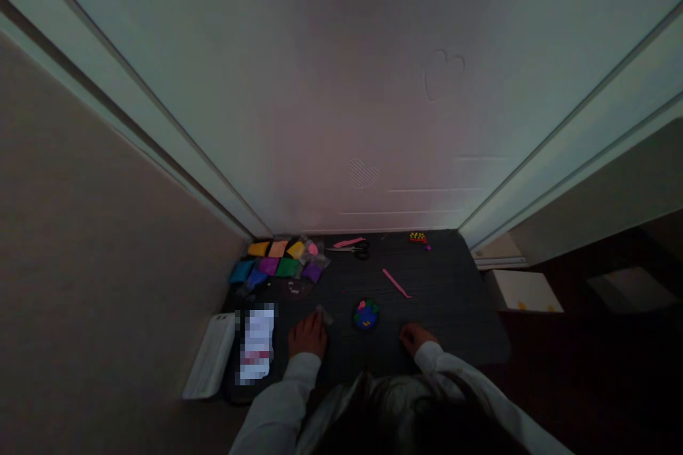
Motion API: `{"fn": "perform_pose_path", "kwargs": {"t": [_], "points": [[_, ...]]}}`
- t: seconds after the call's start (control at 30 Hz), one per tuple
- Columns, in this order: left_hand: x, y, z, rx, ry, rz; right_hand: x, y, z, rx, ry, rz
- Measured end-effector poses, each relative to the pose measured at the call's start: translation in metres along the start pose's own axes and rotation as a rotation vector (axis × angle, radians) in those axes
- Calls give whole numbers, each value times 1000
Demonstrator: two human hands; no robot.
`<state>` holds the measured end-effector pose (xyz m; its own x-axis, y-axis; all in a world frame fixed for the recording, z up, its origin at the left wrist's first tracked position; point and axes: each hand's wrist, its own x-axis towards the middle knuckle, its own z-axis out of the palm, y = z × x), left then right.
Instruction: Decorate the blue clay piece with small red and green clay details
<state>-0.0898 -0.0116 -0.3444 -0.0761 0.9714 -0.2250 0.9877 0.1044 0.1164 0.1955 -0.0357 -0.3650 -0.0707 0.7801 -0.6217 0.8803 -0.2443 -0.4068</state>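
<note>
The left hand (308,336) lay loosely spread beside a clear wrapper (325,315); the right hand (419,338) curled, its pinch unclear. Between them, the blue disc (366,315) sat on the surface (453,291), presumably for easy reach.

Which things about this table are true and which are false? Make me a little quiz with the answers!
1. The round blue piece sits between the left hand and the right hand. True.
2. The right hand is holding the scissors. False: they lie on the dark table, away from both hands.
3. A slanting pink stick lies on the table. True.
4. The colourful packets are on the table's right side. False: they are on the left.
</note>
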Motion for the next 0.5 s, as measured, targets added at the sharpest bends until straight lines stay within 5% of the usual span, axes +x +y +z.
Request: {"fn": "perform_pose_path", "kwargs": {"t": [0.5], "points": [[10, 5, -15, -76, -93, -27, 8, 5, 3, 91, 60, 68]]}}
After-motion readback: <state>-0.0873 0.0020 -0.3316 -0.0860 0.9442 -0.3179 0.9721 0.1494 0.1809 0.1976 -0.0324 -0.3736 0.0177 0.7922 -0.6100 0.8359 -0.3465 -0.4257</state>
